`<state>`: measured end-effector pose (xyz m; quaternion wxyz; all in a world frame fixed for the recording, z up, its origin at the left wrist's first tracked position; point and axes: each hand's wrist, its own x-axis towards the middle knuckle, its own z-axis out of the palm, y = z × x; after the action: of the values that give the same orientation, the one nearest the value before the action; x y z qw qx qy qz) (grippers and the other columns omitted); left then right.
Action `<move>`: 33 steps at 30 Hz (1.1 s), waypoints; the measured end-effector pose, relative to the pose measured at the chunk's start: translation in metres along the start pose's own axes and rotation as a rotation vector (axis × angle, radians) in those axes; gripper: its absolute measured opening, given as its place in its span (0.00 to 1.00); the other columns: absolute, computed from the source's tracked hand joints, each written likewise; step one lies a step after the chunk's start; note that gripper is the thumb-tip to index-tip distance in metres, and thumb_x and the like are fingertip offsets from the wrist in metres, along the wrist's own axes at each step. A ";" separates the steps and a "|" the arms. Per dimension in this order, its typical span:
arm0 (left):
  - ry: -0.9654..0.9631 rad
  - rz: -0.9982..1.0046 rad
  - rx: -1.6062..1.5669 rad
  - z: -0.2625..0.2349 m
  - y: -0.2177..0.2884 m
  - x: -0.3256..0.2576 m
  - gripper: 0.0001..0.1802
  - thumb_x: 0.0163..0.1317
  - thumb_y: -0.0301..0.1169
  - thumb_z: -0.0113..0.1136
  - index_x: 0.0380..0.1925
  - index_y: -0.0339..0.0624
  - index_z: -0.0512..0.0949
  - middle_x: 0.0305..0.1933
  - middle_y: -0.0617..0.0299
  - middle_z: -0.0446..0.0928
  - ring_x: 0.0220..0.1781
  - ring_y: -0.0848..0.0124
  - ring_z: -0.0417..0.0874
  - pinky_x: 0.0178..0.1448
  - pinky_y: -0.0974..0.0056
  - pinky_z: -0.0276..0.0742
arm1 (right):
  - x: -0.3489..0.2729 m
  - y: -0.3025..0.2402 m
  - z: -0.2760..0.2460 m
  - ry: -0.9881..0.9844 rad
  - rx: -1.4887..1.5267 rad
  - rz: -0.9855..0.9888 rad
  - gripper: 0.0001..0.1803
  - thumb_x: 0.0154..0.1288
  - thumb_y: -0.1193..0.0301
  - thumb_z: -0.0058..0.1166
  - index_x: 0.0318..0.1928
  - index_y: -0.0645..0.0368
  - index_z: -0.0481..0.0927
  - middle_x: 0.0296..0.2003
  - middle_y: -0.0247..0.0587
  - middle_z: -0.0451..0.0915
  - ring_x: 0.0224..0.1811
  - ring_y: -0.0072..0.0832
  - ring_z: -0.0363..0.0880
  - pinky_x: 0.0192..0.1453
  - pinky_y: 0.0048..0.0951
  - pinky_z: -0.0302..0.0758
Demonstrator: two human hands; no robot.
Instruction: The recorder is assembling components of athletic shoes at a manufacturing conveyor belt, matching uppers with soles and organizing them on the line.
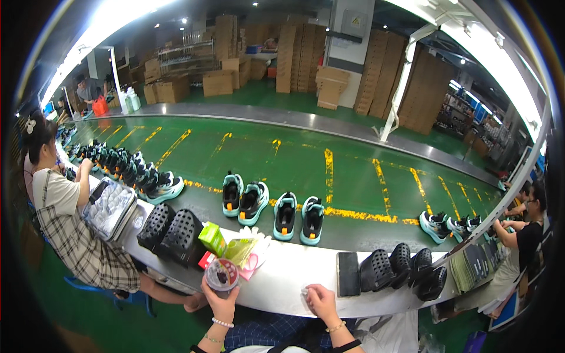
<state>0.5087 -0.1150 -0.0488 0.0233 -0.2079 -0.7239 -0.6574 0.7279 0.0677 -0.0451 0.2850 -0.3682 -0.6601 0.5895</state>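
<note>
A worker grips a clear round tub with dark contents in the left hand, thumb and fingers wrapped around its sides, above the near edge of a white worktable, left of center. The tub's round top faces up toward the wearer; its long axis cannot be told from this angle. Red-and-white marking along its rim is too small to read. The right hand, fingers curled, pinches a small whitish piece, too blurred to identify. Just beyond the tub sit a green box and a red box, with black perforated clogs to the left; farther off, black-and-turquoise sneakers stand in pairs along a yellow-marked green belt
</note>
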 end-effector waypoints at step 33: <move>-0.918 0.649 -1.173 0.033 0.226 -0.025 0.31 0.69 0.51 0.32 0.59 0.39 0.67 0.50 0.21 0.68 0.51 0.37 0.71 0.56 0.39 0.67 | -0.009 0.011 -0.022 0.055 -0.039 -0.070 0.08 0.67 0.74 0.50 0.38 0.65 0.80 0.17 0.29 0.75 0.17 0.12 0.69 0.22 0.16 0.65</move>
<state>0.6140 -0.0788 0.1516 -0.1994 -0.6348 -0.1026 -0.7395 0.7523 0.0726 -0.0524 0.3159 -0.3664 -0.6760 0.5559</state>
